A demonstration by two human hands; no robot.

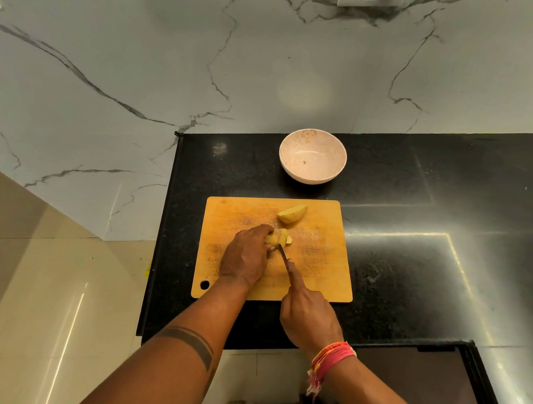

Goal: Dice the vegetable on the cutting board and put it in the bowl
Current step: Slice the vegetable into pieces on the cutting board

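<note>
- On the wooden cutting board, the left hand curls its fingers over a yellow potato piece, pinning it down.
- Right hand grips the knife, forefinger laid along its spine, blade at the piece.
- Another potato wedge lies near the board's far edge.
- Beyond the board on the black counter stands the pale bowl.
- No readable writing anywhere.
</note>
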